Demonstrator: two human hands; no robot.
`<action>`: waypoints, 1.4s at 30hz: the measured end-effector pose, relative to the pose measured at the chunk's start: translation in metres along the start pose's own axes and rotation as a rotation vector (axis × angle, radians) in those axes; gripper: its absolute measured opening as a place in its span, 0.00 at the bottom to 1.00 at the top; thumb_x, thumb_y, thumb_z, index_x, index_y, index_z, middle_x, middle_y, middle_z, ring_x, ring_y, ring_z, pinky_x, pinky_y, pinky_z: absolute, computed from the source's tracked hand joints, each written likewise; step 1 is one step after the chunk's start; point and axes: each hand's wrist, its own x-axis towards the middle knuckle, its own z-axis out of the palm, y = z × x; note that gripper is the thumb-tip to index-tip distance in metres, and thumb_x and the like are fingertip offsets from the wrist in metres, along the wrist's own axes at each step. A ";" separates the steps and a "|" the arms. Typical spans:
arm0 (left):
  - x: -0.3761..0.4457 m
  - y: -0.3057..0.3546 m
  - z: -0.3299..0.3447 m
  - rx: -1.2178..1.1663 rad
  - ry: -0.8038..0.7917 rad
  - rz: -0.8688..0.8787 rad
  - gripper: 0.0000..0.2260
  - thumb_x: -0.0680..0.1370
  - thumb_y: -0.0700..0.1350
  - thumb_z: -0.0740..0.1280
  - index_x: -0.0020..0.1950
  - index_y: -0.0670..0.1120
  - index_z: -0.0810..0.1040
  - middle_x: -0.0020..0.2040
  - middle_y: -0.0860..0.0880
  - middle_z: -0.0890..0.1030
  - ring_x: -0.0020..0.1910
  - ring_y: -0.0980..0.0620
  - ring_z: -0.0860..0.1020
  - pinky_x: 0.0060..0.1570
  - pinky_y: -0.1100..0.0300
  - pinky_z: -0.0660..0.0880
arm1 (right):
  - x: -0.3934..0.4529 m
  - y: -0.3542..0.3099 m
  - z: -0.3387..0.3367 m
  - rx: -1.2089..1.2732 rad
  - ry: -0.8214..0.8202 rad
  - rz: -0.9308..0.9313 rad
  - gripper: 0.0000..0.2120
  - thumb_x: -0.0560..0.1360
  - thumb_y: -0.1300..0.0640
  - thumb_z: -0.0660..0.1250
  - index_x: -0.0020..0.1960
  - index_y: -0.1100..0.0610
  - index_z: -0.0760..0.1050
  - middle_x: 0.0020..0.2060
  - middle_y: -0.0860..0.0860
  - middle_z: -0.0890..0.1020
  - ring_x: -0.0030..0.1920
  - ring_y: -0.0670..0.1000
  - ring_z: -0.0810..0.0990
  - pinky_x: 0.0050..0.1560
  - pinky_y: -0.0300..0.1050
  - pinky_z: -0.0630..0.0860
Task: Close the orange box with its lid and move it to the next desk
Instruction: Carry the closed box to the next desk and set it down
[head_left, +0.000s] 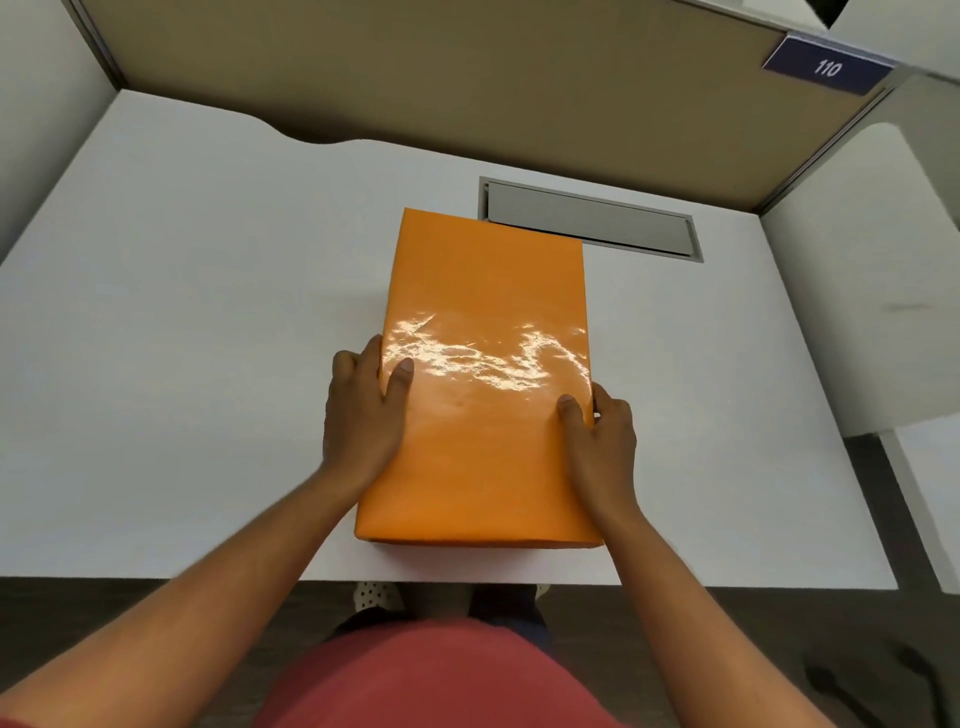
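Observation:
The orange box (485, 322) stands on the white desk (197, 322) in the middle of the view, with its glossy orange lid covering the top. My left hand (358, 415) grips the box's left side, thumb resting on the lid. My right hand (602, 436) holds the right side, thumb on the lid too. The box's body under the lid is mostly hidden.
A grey cable hatch (592, 221) is set in the desk just behind the box. Tan partition panels (415, 73) wall the desk at the back, with a sign reading 110 (826, 67). Another white desk (872, 291) adjoins on the right.

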 end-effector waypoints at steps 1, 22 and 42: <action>0.000 0.000 0.000 0.005 0.000 0.003 0.24 0.86 0.59 0.57 0.79 0.51 0.67 0.66 0.43 0.72 0.62 0.42 0.78 0.59 0.51 0.73 | 0.001 0.001 0.000 0.002 -0.003 0.005 0.24 0.84 0.44 0.61 0.78 0.49 0.69 0.69 0.53 0.74 0.62 0.51 0.76 0.61 0.49 0.71; 0.182 0.053 -0.019 -0.279 -0.072 -0.067 0.20 0.85 0.55 0.62 0.78 0.54 0.72 0.69 0.50 0.78 0.53 0.50 0.82 0.51 0.52 0.81 | 0.191 -0.066 -0.006 0.099 -0.097 -0.143 0.20 0.85 0.45 0.61 0.74 0.53 0.73 0.69 0.54 0.78 0.65 0.55 0.80 0.62 0.54 0.81; 0.211 0.043 -0.003 -0.403 -0.123 -0.151 0.23 0.83 0.63 0.63 0.69 0.50 0.81 0.61 0.49 0.85 0.54 0.49 0.84 0.58 0.48 0.81 | 0.220 -0.090 0.026 0.130 -0.207 0.007 0.23 0.86 0.40 0.55 0.40 0.52 0.76 0.36 0.50 0.79 0.40 0.51 0.79 0.49 0.50 0.76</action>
